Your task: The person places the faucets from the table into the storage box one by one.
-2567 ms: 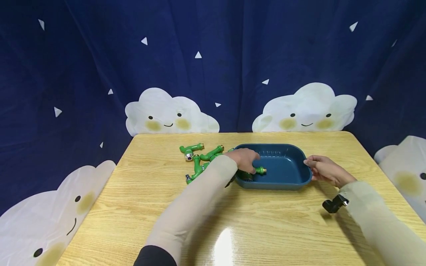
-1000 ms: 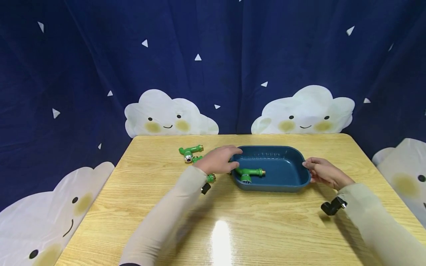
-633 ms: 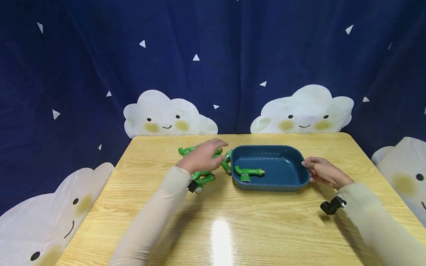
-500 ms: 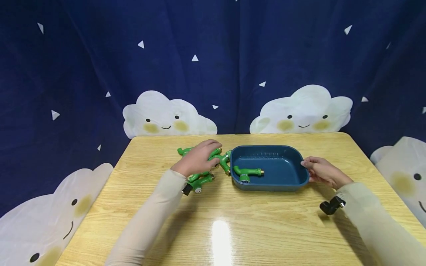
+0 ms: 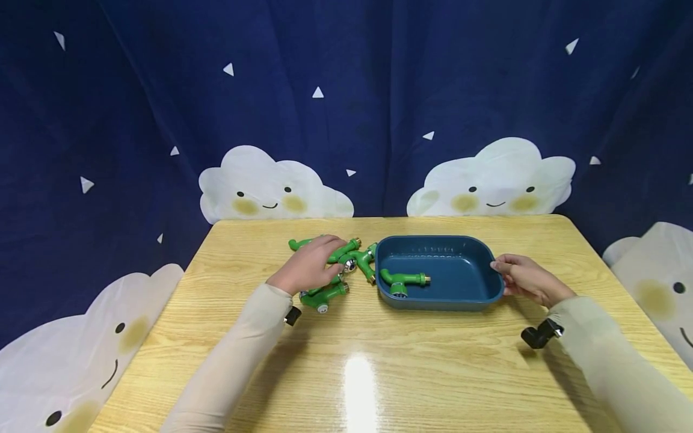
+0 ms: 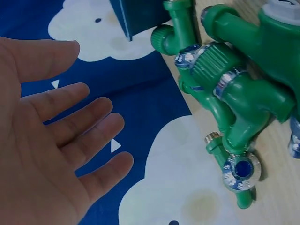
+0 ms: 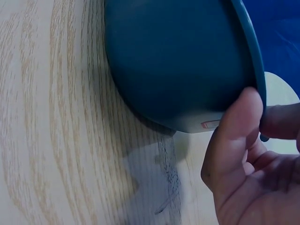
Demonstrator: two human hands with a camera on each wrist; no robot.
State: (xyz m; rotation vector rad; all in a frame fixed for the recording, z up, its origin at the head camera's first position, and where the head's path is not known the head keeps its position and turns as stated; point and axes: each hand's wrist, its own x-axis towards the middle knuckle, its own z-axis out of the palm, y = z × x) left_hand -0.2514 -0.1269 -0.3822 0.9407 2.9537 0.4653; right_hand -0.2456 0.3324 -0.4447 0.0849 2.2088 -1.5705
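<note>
Over a cluster of green taps my left hand (image 5: pixel 310 263) hovers, holding nothing. The left wrist view shows its palm and extended fingers (image 6: pixel 93 119) apart from the taps (image 6: pixel 241 89). Several taps with chrome collars lie on the table; one tap (image 5: pixel 345 250) with a brass threaded end shows beyond the fingertips, and others are partly hidden under the hand. A dark blue rectangular tub (image 5: pixel 455 304) stands to their right, with one green tap (image 5: pixel 406 279) lying at its left end. My right hand (image 5: pixel 527 278) pinches the tub's right rim (image 7: pixel 255 51) between thumb and fingers.
The wooden table (image 5: pixel 422 373) ends at a dark blue curtain (image 5: pixel 346 120) with white cloud pictures. A tap (image 5: pixel 366 264) leans close against the tub's left wall. Small black cameras (image 5: pixel 541 334) hang at both wrists.
My left hand came out of the tub, leaving a tap there, and moved left over the cluster of taps, then lower. My right hand has kept its hold on the rim.
</note>
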